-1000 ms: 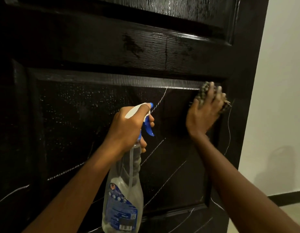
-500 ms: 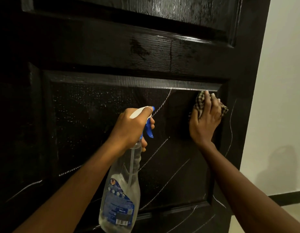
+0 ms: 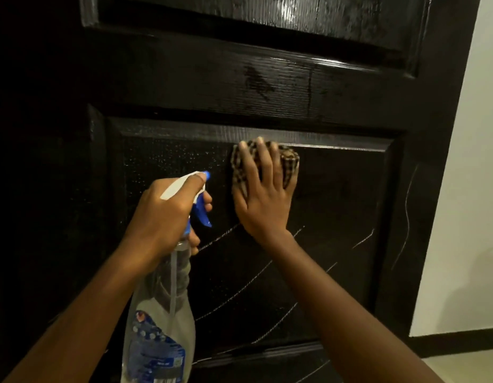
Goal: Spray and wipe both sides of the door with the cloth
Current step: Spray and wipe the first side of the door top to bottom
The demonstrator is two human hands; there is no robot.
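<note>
Head view: the right hand (image 3: 263,194) lies flat with spread fingers on a checked cloth (image 3: 289,164), pressing it against the black door (image 3: 184,78) just under the top edge of the lower recessed panel (image 3: 336,217). A second ago that hand and cloth were at the panel's upper right corner; they have since slid left to about the middle of the panel's top, now close to the other hand. The thin white streak that ran down from the top edge beside the nozzle is gone, while streaks lower on the panel remain. The left hand (image 3: 168,214) is clenched around the neck of a clear spray bottle (image 3: 159,322), thumb along the white head, fingers by the blue trigger (image 3: 202,214), much as before. Fine droplets (image 3: 168,158) speckle the panel's upper left. A pale wall (image 3: 466,189) stands to the right of the door.
</note>
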